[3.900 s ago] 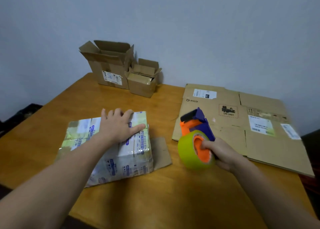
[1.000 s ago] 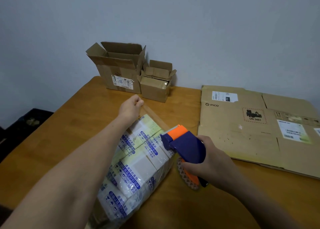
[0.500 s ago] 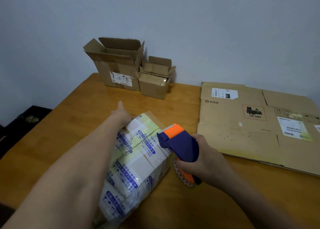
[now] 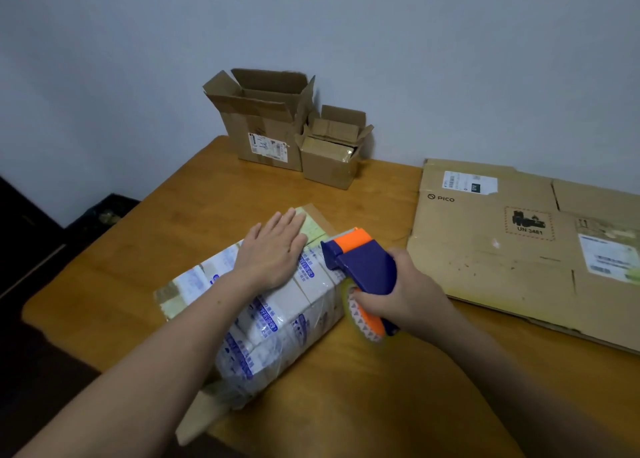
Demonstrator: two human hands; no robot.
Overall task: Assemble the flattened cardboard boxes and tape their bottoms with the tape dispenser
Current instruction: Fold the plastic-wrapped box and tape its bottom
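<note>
A box wrapped in white and blue printed tape lies on its side on the wooden table, brown flaps showing at its far and near ends. My left hand lies flat on its upper face, fingers straight and pointing away. My right hand grips the purple and orange tape dispenser by the handle. The dispenser's orange head sits against the box's right upper edge, and its tape roll hangs below by the box's right side.
Two assembled open-topped cardboard boxes stand at the table's back edge by the wall, a large one and a small one. A stack of flattened cardboard boxes covers the right side of the table. The table's left edge drops to a dark floor.
My left hand has come back from the box's far end and now lies flat on top. The box has tipped a little flatter. The dispenser stays at the box's right edge.
</note>
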